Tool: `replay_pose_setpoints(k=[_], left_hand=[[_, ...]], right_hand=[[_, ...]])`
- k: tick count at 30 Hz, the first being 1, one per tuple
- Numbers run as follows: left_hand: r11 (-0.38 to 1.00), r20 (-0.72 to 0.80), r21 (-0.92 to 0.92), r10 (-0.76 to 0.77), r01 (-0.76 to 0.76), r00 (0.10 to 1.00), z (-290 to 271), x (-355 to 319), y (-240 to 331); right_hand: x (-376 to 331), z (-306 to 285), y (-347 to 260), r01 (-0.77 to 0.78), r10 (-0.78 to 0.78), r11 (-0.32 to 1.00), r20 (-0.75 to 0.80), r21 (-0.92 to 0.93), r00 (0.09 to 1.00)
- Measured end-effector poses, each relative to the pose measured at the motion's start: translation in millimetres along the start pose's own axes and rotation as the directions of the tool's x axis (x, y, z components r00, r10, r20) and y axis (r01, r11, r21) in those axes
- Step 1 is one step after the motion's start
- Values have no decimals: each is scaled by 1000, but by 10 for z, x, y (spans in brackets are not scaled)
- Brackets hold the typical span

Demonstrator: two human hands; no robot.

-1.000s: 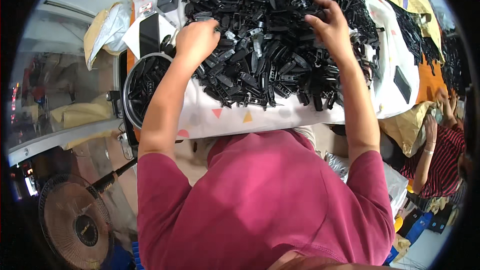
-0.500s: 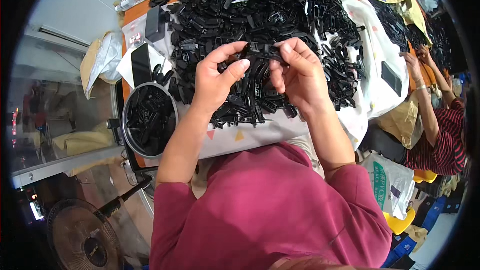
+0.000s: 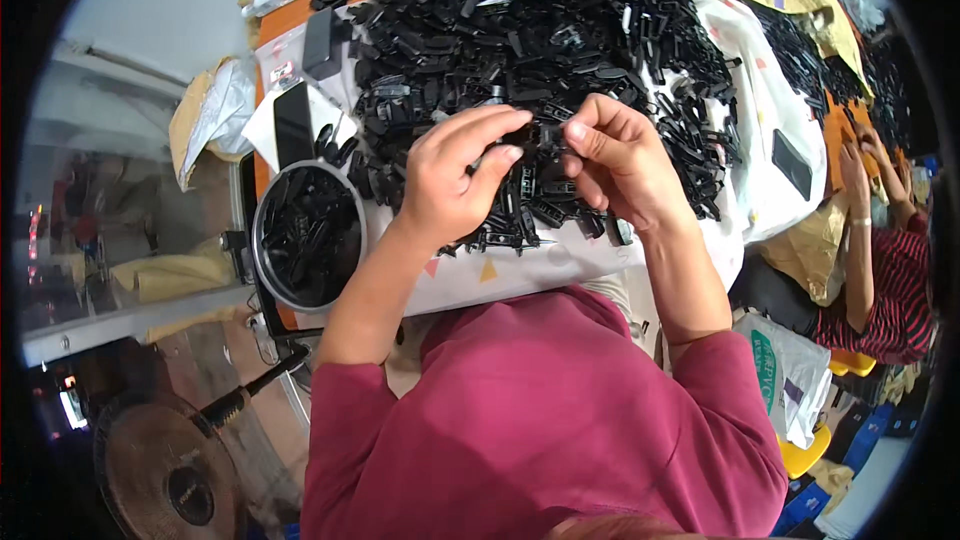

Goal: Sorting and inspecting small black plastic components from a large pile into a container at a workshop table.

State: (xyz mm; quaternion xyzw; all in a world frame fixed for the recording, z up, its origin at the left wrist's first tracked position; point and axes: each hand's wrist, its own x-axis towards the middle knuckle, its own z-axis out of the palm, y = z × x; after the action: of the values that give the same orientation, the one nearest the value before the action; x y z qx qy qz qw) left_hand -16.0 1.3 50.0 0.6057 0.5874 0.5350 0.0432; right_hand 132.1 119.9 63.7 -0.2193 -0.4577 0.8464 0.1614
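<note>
A big heap of small black plastic clips [image 3: 540,30] covers a white cloth [image 3: 520,275] on the table in front of me. Above the near edge of the heap, my left hand [image 3: 450,180] and my right hand [image 3: 620,160] meet. Together they pinch one black clip [image 3: 540,135] between their fingertips. More clips lie just under my hands.
A round metal bowl [image 3: 262,260] holding black clips stands to my left at the table's corner. A dark phone [image 3: 293,122] lies beyond it. A floor fan [image 3: 160,470] is at lower left. On my right another person [image 3: 880,250] in a striped top works at the same table.
My hands were spread apart on the heap a second ago. They have come together nearer to me and now hold one clip between them.
</note>
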Motion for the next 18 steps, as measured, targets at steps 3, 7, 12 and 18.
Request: replay_pose_setpoints(k=[3,7,12,18], left_hand=[[903,29,-306,-309,303,951,151,-61,-94],[560,140,-706,-491,434,860,349,-75,-75],[482,137,-736,-582,476,801,271,-111,-46],[194,188,-896,-652,400,735,34,-301,111]], right_hand=[[26,82,39,64,-72,996,-132,-66,989],[86,213,274,302,-497,678,-116,-671,860],[1,145,282,215,-324,667,-18,-714,946],[-31,252,466,380,-396,566,163,-732,904]])
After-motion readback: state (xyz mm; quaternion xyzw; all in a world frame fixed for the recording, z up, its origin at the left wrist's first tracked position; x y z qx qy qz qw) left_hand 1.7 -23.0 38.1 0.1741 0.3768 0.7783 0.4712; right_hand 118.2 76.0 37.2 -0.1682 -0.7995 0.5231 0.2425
